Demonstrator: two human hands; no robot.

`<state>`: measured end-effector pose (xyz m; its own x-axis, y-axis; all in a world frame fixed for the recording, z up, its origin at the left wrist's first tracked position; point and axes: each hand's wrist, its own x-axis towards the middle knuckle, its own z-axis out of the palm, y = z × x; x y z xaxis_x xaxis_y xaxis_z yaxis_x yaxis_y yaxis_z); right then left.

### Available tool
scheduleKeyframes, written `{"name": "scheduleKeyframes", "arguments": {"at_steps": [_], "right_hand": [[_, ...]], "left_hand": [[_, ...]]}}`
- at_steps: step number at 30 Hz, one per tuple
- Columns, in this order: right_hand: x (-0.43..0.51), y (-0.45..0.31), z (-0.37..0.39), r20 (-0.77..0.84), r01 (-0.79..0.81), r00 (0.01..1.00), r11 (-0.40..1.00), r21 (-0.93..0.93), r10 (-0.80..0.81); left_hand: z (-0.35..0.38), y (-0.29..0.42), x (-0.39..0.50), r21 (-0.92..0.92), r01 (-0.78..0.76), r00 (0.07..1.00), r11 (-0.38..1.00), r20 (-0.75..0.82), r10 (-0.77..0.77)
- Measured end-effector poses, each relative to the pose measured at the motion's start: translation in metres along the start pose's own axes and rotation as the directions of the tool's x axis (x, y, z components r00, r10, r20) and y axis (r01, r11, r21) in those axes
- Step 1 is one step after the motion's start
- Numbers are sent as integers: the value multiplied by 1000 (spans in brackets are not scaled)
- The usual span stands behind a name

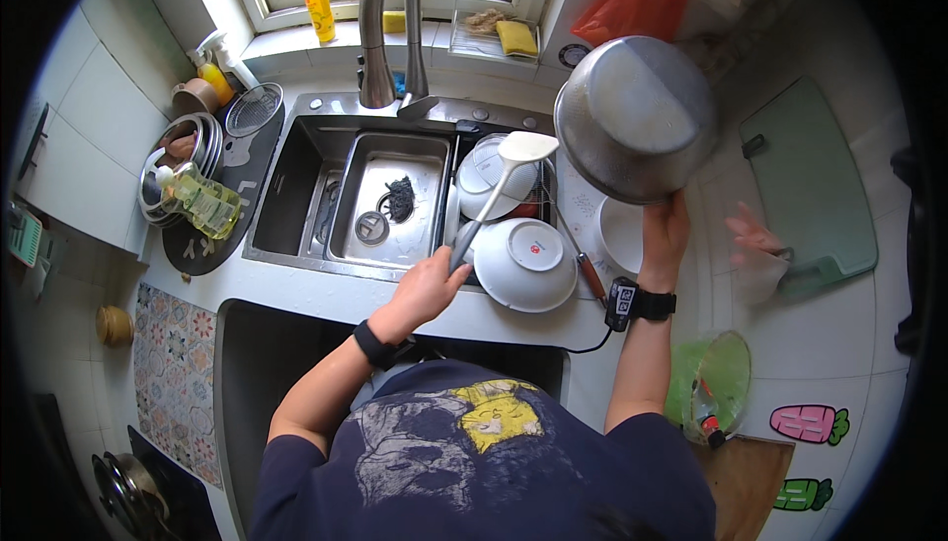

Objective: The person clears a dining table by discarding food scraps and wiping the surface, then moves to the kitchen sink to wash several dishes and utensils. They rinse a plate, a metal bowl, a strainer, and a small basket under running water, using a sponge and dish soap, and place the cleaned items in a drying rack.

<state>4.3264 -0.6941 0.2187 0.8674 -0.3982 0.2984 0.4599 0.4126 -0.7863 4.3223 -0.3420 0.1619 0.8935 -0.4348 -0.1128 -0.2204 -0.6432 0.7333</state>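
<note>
My left hand (426,285) grips the grey handle of a spatula (527,147), its pale head raised above the dish rack. At the upper right, my right hand (664,226) holds a metal basin (637,115) by its rim, tilted with its underside towards me. Below the spatula, a white bowl (522,267) lies upside down at the rack's front. Another upturned white bowl (485,185) and a wire strainer are behind it. A further white bowl (618,237) is partly hidden beside my right hand. The steel sink (352,208) holds a dark scrubber (400,199) and a drain strainer (372,228).
A faucet (379,60) rises behind the sink. On the left, a dish soap bottle (204,204) lies by stacked metal bowls (209,134) on a dark mat (189,252). A red-brown handle (592,278) lies right of the bowls. A green cutting board (815,178) stands at the right wall.
</note>
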Motion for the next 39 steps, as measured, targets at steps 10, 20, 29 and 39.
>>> {"name": "scheduleKeyframes", "arguments": {"at_steps": [10,20,29,39], "right_hand": [[-21,-18,-11,-17,-126,988,855,503,156],[-38,1,-18,113,-239,971,873,425,211],[-94,-3,39,342,-481,869,776,407,359],[-141,81,226,137,-554,832,818,156,538]], "left_hand": [[56,-41,29,258,3,999,966,39,-14],[71,-65,34,365,13,999,931,-50,6],[37,-73,4,259,-106,986,960,-96,135],[-122,-156,-83,-93,39,937,995,-343,-68]]}}
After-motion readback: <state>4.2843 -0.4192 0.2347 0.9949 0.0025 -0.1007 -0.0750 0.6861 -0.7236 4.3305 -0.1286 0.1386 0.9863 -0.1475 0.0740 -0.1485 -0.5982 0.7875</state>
